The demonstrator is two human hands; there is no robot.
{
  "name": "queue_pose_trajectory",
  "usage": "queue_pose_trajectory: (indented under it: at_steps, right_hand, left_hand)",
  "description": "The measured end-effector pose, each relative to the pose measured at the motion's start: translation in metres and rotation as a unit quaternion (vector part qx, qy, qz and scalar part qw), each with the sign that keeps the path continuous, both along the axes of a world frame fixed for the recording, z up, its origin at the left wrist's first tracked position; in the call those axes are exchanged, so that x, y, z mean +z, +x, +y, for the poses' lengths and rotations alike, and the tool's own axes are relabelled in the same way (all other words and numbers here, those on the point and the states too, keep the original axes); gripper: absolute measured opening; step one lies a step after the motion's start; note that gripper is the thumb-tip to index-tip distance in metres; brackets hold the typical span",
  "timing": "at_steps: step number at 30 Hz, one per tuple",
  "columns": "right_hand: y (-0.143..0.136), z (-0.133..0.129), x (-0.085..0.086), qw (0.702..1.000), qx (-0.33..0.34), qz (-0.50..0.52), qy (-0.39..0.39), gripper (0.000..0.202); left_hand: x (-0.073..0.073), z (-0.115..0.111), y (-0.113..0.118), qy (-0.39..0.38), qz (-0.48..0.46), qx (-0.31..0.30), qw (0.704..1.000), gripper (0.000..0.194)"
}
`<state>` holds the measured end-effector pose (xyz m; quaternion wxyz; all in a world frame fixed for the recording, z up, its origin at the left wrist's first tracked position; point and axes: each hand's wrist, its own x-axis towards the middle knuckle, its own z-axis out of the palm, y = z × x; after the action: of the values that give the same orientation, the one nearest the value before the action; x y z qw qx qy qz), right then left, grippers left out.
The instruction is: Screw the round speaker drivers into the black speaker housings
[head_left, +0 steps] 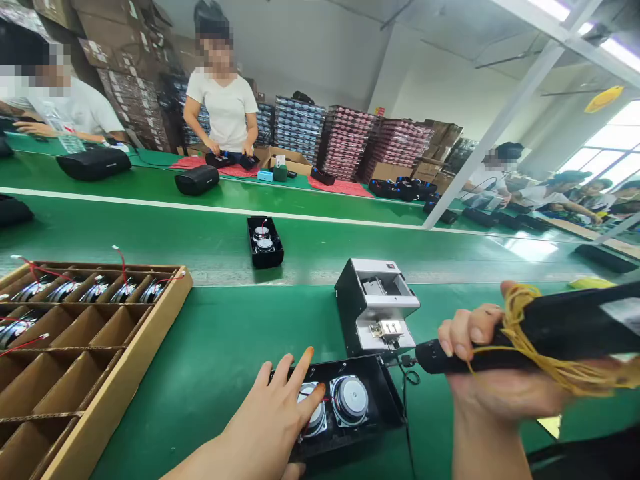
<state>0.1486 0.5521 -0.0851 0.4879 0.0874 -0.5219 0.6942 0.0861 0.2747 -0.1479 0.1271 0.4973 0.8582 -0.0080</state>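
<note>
My right hand (480,347) is wrapped round a black electric screwdriver (540,327) that has yellow cord wound about it. Its tip points left, near the small grey-and-black screw feeder (377,307). My left hand (280,407) lies with fingers spread over a black speaker housing (383,400) on the green bench. Inside the housing sit two round speaker drivers; my fingers partly cover the left one, while the right speaker driver (351,399) shows fully. A thin red wire runs between them.
At the left stands a divided cardboard box (150,347) with several speaker drivers in its back compartments. Another black housing (265,243) with drivers sits on the green conveyor. Co-workers are across the line, one person (223,113) handling black parts. A white post (500,133) rises at right.
</note>
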Motion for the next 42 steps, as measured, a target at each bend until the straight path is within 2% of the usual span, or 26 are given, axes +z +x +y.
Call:
queue_pose_trajectory:
  at_steps: [2,5,10,15,19,23,26,30,37,42]
  right_hand:
    - [0.005,-0.013,0.003,1.0,0.017,0.011,-0.008,0.059]
    - [0.011,-0.035,-0.001,0.997,0.061,0.025,-0.039,0.055]
    - [0.012,-0.07,-0.021,0.99,0.14,0.006,-0.03,0.047]
    - [0.005,-0.089,-0.047,0.973,0.229,-0.032,-0.011,0.051]
    - [0.003,-0.096,-0.059,0.972,0.23,-0.048,-0.022,0.045]
    - [0.005,-0.097,-0.065,0.972,0.227,-0.063,-0.014,0.053]
    - [0.004,-0.094,-0.072,0.968,0.24,-0.066,0.005,0.047]
    - [0.002,-0.093,-0.079,0.968,0.249,-0.035,0.018,0.055]
    - [0.007,-0.1,-0.081,0.961,0.248,-0.093,-0.076,0.058]
    - [0.006,-0.106,-0.088,0.964,0.234,-0.114,-0.055,0.064]
  left_hand:
    - [0.006,0.001,0.002,-0.006,-0.012,0.01,1.0,0.091]
    - [0.016,0.001,0.005,-0.008,-0.019,0.017,1.0,0.088]
    - [0.018,0.0,0.009,-0.001,-0.016,0.027,1.0,0.09]
    - [0.016,0.0,0.009,0.0,-0.021,0.026,0.999,0.09]
    - [0.018,0.0,0.008,0.007,-0.021,0.023,0.999,0.091]
    - [0.025,0.001,0.009,-0.013,-0.032,0.022,0.999,0.091]
    - [0.031,0.003,0.01,-0.035,-0.036,0.024,0.998,0.088]
    - [0.033,0.004,0.009,-0.037,-0.036,0.022,0.998,0.088]
    - [0.031,0.001,0.009,-0.02,-0.037,0.019,0.999,0.087]
    - [0.034,0.002,0.007,-0.013,-0.034,0.019,0.999,0.083]
